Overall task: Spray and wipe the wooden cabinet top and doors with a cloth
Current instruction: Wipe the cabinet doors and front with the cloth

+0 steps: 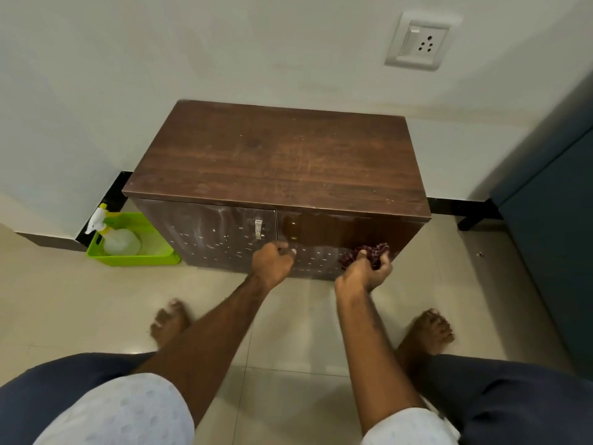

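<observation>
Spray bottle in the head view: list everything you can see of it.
The spray bottle has a translucent whitish plastic body, a yellow-green collar and a white trigger head pointing left. It sits tilted left inside a lime-green plastic basket on the floor, left of the cabinet. Only the basket touches it. Fill level cannot be told.

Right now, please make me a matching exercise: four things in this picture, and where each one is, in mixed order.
Things: 1 spray bottle; 2 cloth; 3 wall socket; 4 silver handle.
Places: a on the left door; b in the green basket; c in the right hand; d on the wall above the cabinet.
Pairs: 1-b, 2-c, 3-d, 4-a.
</observation>
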